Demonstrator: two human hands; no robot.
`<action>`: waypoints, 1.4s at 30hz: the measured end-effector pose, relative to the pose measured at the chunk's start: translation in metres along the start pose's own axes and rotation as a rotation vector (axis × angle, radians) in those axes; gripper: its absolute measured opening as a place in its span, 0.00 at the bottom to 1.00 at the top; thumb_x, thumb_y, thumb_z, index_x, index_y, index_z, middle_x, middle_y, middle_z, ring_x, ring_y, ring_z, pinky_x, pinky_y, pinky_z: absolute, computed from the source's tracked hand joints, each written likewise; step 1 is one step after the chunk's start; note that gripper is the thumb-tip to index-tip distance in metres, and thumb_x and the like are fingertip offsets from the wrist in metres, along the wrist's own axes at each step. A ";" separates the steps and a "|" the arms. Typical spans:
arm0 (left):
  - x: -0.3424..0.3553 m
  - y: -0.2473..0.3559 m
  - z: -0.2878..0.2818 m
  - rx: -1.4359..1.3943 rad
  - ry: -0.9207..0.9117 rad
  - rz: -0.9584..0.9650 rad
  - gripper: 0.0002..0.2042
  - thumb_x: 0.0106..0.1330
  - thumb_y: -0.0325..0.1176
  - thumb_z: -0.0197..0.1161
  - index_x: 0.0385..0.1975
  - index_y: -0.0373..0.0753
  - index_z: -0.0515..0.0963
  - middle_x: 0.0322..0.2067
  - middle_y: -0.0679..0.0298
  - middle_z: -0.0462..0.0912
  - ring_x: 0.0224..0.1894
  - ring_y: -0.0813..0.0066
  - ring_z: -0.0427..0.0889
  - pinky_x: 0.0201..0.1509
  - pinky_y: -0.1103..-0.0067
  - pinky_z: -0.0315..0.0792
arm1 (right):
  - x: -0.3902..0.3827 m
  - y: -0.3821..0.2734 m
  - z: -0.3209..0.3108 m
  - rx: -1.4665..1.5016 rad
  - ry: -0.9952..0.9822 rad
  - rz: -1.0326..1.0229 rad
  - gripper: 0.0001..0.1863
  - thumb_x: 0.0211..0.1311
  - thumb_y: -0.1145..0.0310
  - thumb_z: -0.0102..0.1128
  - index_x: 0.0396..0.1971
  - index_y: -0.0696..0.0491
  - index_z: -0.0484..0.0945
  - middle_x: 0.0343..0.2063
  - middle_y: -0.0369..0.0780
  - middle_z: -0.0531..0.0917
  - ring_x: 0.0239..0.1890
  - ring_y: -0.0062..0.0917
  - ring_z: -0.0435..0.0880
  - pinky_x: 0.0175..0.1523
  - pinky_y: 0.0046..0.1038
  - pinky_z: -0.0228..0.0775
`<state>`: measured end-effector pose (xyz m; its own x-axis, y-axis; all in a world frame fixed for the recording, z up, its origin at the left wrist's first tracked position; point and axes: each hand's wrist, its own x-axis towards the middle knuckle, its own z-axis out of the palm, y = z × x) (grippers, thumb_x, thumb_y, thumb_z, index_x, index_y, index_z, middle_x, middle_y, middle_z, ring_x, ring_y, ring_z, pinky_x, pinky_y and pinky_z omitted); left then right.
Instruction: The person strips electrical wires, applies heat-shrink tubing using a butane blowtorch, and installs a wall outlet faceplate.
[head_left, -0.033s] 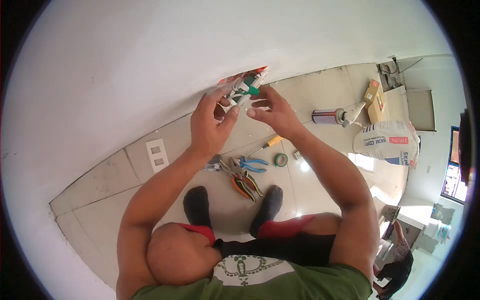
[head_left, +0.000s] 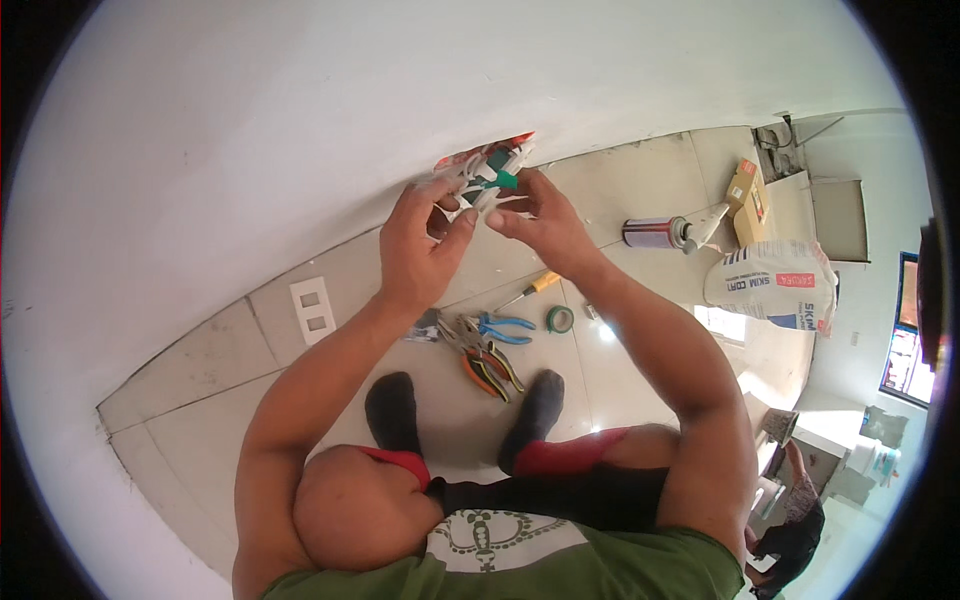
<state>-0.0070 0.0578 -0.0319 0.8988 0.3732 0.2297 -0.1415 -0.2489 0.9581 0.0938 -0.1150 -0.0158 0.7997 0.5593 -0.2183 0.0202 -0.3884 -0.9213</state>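
In front of the wall opening [head_left: 452, 160] with its orange-red edge is a white electrical outlet assembly [head_left: 484, 196] with dark green-grey parts. A bright green strip [head_left: 507, 181], possibly tape, sticks out from its right side. My left hand [head_left: 420, 240] pinches the assembly's left and lower side between thumb and fingers. On the other side my right hand [head_left: 548, 225] has its fingers bent at the right edge beside the green strip, the thumb at the lower corner. The fingertips of both hands are partly hidden, and so are any wires behind the assembly.
On the tiled floor lie a white two-gang cover plate [head_left: 312, 312], several pliers [head_left: 478, 352], a yellow-handled screwdriver [head_left: 540, 285] and a green tape roll [head_left: 560, 319]. Right of them are a spray can [head_left: 655, 233], a cardboard box [head_left: 745, 205] and a bag [head_left: 770, 280]. Another person [head_left: 795, 530] is at lower right.
My right hand has shifted slightly left, its thumb now against the assembly's lower corner. My left hand keeps its hold almost unmoved.
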 end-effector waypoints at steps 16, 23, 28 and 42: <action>0.005 0.021 0.025 -0.679 0.297 -0.540 0.13 0.69 0.38 0.67 0.42 0.35 0.77 0.30 0.59 0.83 0.23 0.75 0.82 0.25 0.80 0.79 | 0.002 -0.032 -0.004 0.538 -0.238 0.202 0.35 0.59 0.57 0.66 0.59 0.65 0.66 0.49 0.44 0.78 0.49 0.31 0.81 0.55 0.34 0.82; 0.007 0.017 0.014 -0.681 0.177 -0.746 0.16 0.68 0.43 0.67 0.45 0.37 0.77 0.38 0.62 0.83 0.35 0.77 0.82 0.35 0.79 0.78 | 0.005 -0.030 -0.014 0.438 -0.307 0.214 0.37 0.60 0.54 0.68 0.59 0.65 0.67 0.50 0.47 0.78 0.50 0.31 0.82 0.51 0.33 0.82; -0.001 0.011 0.030 -0.579 0.126 -0.518 0.17 0.67 0.39 0.68 0.52 0.38 0.77 0.46 0.71 0.81 0.49 0.79 0.78 0.53 0.76 0.73 | 0.003 -0.022 -0.031 0.308 -0.010 0.157 0.40 0.61 0.48 0.68 0.60 0.66 0.67 0.49 0.48 0.78 0.48 0.29 0.82 0.45 0.30 0.83; 0.006 -0.017 0.042 -0.834 -0.044 -0.500 0.18 0.68 0.31 0.67 0.54 0.43 0.69 0.46 0.67 0.80 0.49 0.73 0.81 0.57 0.72 0.74 | 0.021 -0.043 -0.029 0.179 0.192 0.024 0.28 0.60 0.55 0.69 0.43 0.66 0.72 0.38 0.45 0.80 0.39 0.25 0.83 0.36 0.25 0.79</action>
<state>0.0185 0.0265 -0.0542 0.9473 0.2259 -0.2270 0.0277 0.6485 0.7607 0.1275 -0.1078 0.0285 0.8983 0.3956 -0.1914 -0.0928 -0.2549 -0.9625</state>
